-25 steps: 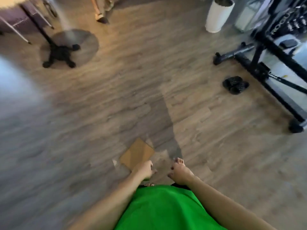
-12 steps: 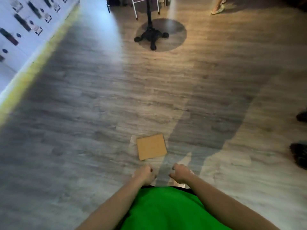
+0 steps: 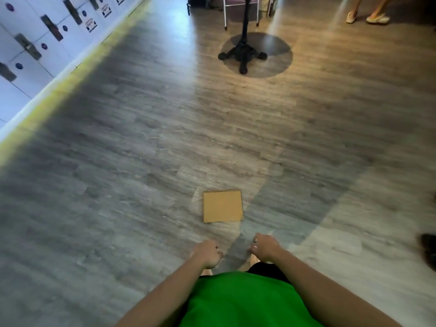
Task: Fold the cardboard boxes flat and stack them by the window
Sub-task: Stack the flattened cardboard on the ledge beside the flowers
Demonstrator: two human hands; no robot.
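A flattened brown cardboard box (image 3: pixel 223 206) lies on the grey wood-look floor, straight ahead of me. My left hand (image 3: pixel 207 253) hangs in front of my green shirt, fingers curled shut, nothing in it. My right hand (image 3: pixel 264 247) hangs beside it, also curled with nothing held. Both hands are a short way nearer to me than the cardboard and do not touch it. No window is in view.
White lockers (image 3: pixel 35 43) with a yellow floor strip (image 3: pixel 70 81) run along the left. A black pedestal stand base (image 3: pixel 243 56) sits far ahead, chair legs (image 3: pixel 240 10) behind it. Another person's feet (image 3: pixel 368 17) are at top right. Dark shoes (image 3: pixel 429 249) lie at the right edge.
My view has swung left, from gym equipment to the lockers. My left hand has left the cardboard, which now lies farther in front of me. Both hands hang free.
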